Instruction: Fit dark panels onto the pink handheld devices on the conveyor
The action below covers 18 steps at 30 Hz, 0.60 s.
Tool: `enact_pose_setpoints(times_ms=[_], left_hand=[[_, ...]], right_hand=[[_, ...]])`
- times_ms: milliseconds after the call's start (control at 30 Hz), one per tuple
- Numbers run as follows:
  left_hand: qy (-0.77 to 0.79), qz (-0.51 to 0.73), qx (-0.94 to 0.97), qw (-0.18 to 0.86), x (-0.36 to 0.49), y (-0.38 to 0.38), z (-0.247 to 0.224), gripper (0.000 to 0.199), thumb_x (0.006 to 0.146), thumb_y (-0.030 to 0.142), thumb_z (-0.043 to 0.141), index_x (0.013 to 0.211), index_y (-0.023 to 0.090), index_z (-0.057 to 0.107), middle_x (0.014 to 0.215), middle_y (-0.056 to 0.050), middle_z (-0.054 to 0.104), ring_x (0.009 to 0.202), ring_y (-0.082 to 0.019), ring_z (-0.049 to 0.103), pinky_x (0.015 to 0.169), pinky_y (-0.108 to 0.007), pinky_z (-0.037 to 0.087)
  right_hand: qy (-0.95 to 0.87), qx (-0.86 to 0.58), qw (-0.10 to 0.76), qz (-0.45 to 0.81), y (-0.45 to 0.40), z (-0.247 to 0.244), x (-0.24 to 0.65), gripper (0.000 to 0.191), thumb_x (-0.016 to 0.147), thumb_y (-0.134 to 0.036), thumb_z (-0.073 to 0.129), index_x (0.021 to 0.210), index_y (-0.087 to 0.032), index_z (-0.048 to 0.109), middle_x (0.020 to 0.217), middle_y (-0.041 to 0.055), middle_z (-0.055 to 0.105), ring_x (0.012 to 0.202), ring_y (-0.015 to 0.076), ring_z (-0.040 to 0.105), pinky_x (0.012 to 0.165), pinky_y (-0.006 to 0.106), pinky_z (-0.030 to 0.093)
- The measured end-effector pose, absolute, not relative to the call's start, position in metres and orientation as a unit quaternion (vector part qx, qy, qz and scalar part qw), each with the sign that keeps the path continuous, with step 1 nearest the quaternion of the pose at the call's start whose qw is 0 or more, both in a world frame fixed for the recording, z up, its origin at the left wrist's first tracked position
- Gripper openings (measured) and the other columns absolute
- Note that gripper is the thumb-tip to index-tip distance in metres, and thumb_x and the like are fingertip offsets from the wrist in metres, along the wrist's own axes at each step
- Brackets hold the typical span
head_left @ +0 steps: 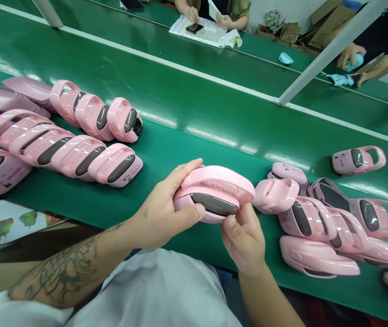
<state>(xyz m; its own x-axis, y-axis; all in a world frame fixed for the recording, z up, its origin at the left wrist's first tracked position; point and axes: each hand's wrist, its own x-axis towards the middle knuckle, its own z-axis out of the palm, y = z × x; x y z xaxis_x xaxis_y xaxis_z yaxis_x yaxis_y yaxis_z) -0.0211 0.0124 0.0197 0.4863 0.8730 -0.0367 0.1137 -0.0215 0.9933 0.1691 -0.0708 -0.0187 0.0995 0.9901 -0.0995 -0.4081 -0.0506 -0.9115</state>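
Observation:
My left hand (161, 204), with a tattooed forearm, and my right hand (243, 238) both grip a pink plastic casing (214, 186) with a dark grey oval window. The casing is held tilted above the green belt (194, 227). To the left, similar pink casings lie in overlapping rows (78, 156). A looser heap of them (319, 222) sits just right of my right hand, the nearest almost touching my fingers. One more casing (359, 160) lies alone beyond that heap. What the casings are for is hard to tell.
A white-edged rail (166, 63) runs beyond this belt, with a second green belt behind it. At the far side, a person's hands (207, 16) rest on papers beside a phone (194, 28). Another person's hands (350, 56) hold a pale blue item. Cardboard (330, 25) is piled at the back.

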Motion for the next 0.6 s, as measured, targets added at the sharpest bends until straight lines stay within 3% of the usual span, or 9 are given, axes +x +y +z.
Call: enact_pose_setpoints(times_ms=[133, 267, 367, 600], left_hand=[[0.35, 0.33, 0.609, 0.63, -0.022, 0.016, 0.02, 0.091, 0.079, 0.048, 0.091, 0.161, 0.025, 0.058, 0.161, -0.012, 0.059, 0.147, -0.042, 0.055, 0.128, -0.053, 0.041], [0.323, 0.349, 0.582, 0.66, -0.021, 0.018, 0.015, 0.092, 0.072, 0.043, 0.097, 0.156, 0.028, 0.064, 0.157, -0.012, 0.062, 0.148, -0.043, 0.054, 0.128, -0.056, 0.042], [0.324, 0.348, 0.552, 0.685, -0.017, 0.015, 0.012, 0.091, 0.077, 0.039, 0.095, 0.16, 0.025, 0.06, 0.157, -0.012, 0.064, 0.148, -0.041, 0.056, 0.127, -0.054, 0.044], [0.332, 0.362, 0.489, 0.72, -0.01, 0.006, 0.01, 0.086, 0.081, 0.031, 0.093, 0.159, 0.018, 0.059, 0.16, -0.016, 0.062, 0.15, -0.041, 0.056, 0.124, -0.051, 0.05]], right_hand=[[-0.309, -0.483, 0.612, 0.545, -0.079, -0.017, 0.169, 0.068, 0.096, -0.064, 0.074, 0.153, -0.029, 0.057, 0.159, 0.0104, 0.063, 0.162, 0.0344, 0.043, 0.134, 0.064, 0.034], [-0.287, -0.466, 0.624, 0.557, -0.081, -0.011, 0.169, 0.056, 0.1, -0.064, 0.068, 0.144, -0.028, 0.066, 0.157, 0.0108, 0.065, 0.153, 0.0379, 0.055, 0.13, 0.067, 0.04], [-0.281, -0.462, 0.648, 0.536, -0.079, -0.013, 0.169, 0.044, 0.102, -0.055, 0.069, 0.138, -0.029, 0.069, 0.155, 0.0087, 0.068, 0.148, 0.0377, 0.06, 0.126, 0.066, 0.046], [-0.297, -0.507, 0.682, 0.435, -0.08, -0.022, 0.167, 0.046, 0.099, -0.052, 0.074, 0.138, -0.028, 0.071, 0.15, 0.0111, 0.071, 0.142, 0.0382, 0.064, 0.121, 0.064, 0.05]])
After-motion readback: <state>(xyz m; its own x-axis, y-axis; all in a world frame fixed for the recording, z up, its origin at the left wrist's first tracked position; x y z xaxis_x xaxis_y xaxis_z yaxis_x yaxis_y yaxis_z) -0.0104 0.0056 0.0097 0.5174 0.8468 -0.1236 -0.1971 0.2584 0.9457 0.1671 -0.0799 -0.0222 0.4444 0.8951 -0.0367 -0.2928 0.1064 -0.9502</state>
